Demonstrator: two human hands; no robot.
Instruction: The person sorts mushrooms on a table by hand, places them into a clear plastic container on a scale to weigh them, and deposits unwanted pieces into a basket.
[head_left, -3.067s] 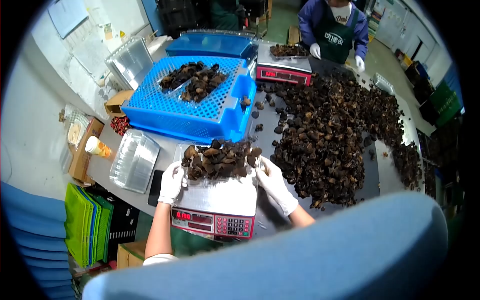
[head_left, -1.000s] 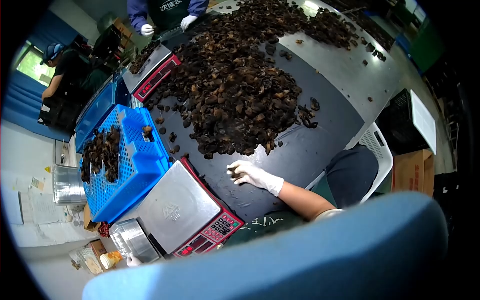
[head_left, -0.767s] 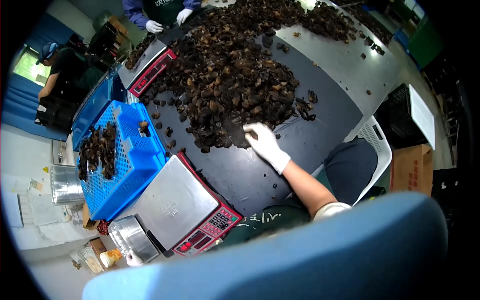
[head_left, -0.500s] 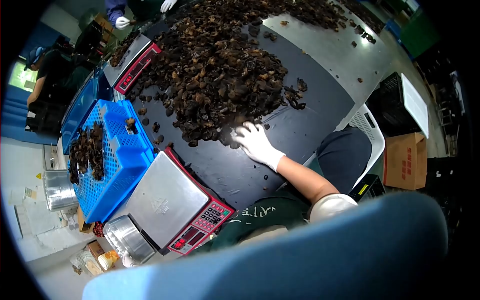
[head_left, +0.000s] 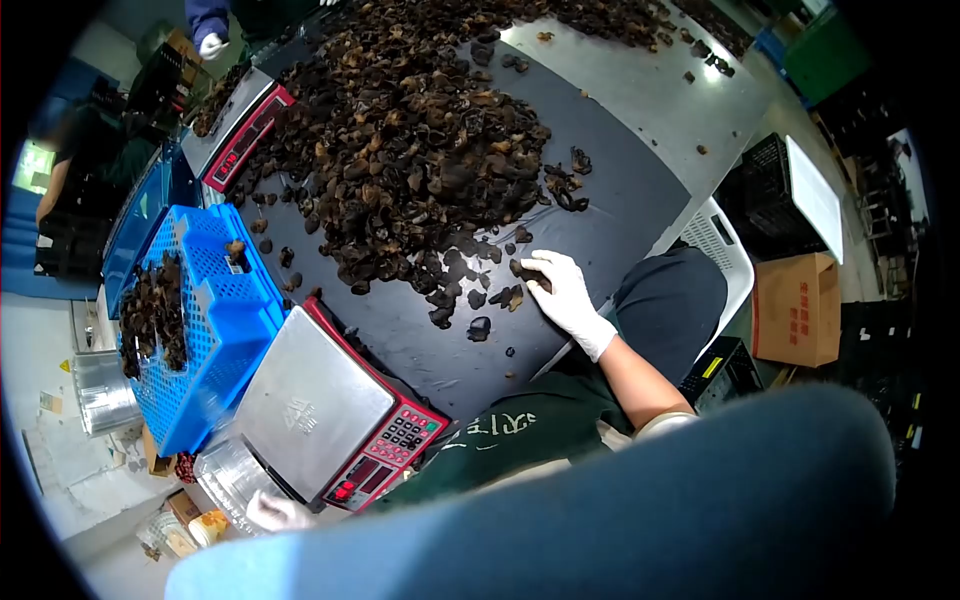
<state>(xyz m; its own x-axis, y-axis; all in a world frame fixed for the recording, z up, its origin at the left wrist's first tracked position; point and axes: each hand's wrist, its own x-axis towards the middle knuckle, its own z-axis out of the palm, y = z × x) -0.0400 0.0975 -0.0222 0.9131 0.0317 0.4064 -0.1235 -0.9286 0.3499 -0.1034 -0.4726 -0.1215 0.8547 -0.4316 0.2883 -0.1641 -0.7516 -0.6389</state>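
My right hand, in a white glove, rests at the near side of the dark table. Its fingers are bent and closed around a dark piece of wood ear mushroom. Several loose pieces lie just left of it, beside the big heap of wood ear mushrooms. At the lower left, my left hand, also white-gloved, is closed at the rim of a shiny see-through basin; part of it is cut off by the blue shape in front. Between my hands stands a red-edged scale with a bare metal plate.
A blue perforated crate holding mushrooms stands left of the scale. Farther back is a second red scale. Another person's gloved hand shows at the top left. On the right are a white basket and a cardboard box.
My right hand has drawn back from the heap toward my body, and several pieces now lie loose near it. More of my left hand shows, farther right at the basin. The view has shifted slightly.
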